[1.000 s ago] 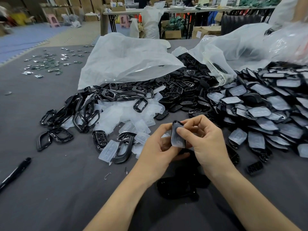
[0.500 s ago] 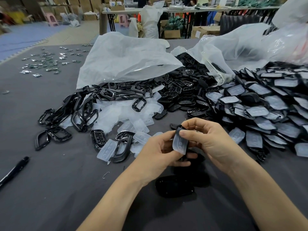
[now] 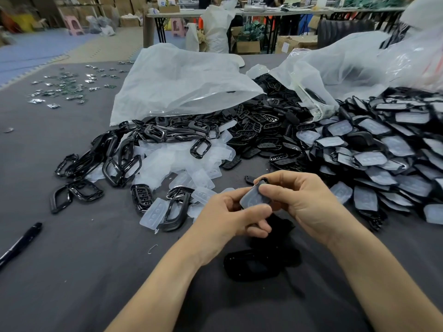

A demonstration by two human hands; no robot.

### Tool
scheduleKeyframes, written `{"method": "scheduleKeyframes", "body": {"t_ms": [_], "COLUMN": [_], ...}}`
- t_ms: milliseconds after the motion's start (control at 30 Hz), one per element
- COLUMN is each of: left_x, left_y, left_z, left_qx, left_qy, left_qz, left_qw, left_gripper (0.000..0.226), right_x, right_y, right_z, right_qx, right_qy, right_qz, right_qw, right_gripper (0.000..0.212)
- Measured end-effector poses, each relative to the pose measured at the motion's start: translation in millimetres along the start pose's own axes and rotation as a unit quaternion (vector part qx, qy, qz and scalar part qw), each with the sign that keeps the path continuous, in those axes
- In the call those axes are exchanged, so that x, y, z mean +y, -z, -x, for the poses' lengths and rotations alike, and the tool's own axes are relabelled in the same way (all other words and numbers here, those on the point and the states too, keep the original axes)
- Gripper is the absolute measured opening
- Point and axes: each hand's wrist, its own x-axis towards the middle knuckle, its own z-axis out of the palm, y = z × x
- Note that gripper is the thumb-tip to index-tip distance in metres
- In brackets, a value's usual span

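Observation:
Both hands meet over the grey table (image 3: 72,271) on one small part: a black key-fob shell with a translucent rubber pad (image 3: 251,198) on its face. My left hand (image 3: 230,216) grips its lower edge with the thumb across the pad. My right hand (image 3: 302,202) pinches its upper end, the thumb pressing on the pad. A black shell half (image 3: 249,265) lies on the table just below my hands.
Black frames (image 3: 115,164) and loose translucent pads (image 3: 182,159) lie heaped left of centre. Black button grilles (image 3: 259,125) spill from plastic bags (image 3: 182,82). Several padded shells (image 3: 383,159) are piled on the right. A black pen (image 3: 21,243) lies at the left edge.
The part has tilted from upright to slanted in my hands, and my thumbs have shifted on the pad. My hands stay in about the same place.

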Motion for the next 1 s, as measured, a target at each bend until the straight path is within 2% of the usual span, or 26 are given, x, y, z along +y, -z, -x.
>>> {"method": "scheduleKeyframes", "body": {"t_ms": [67,200,267,367,600,767,1000], "left_x": [0.9,1.2,0.3,-0.2,0.2,0.5,-1.8], "left_y": [-0.8,-1.0,-0.9,-1.4,-5.0,-5.8,-6.0], "left_z": [-0.3,-1.0,-1.4,-0.9,1.1,1.8,1.6], "left_qx": [0.013,0.052,0.065,0.075,0.093,0.125,0.153], "left_qy": [-0.008,-0.03,-0.039,-0.046,-0.053,-0.071,-0.088], "left_qz": [0.019,0.013,0.0,-0.014,-0.049,-0.034,-0.033], "left_qw": [1.0,0.998,0.997,0.996,0.993,0.989,0.984], "left_gripper": [0.015,0.032,0.032,0.029,0.021,0.019,0.017], "right_x": [1.3,0.3,-0.9,-0.6,1.0,4.3,5.9], "right_y": [-2.6,-3.6,-2.5,-3.0,-2.9,0.2,-2.5], "right_z": [-0.5,-1.0,-1.0,-0.3,0.4,-1.9,-2.9], "right_qx": [0.01,0.024,0.027,0.028,0.043,0.075,0.056], "right_qy": [0.019,0.058,0.064,0.065,0.075,0.104,0.119], "right_qz": [0.01,0.006,0.017,0.021,0.035,0.102,0.119], "right_qw": [1.0,0.998,0.997,0.997,0.996,0.986,0.984], "right_gripper": [0.008,0.007,0.012,0.002,0.006,0.014,0.016]}}
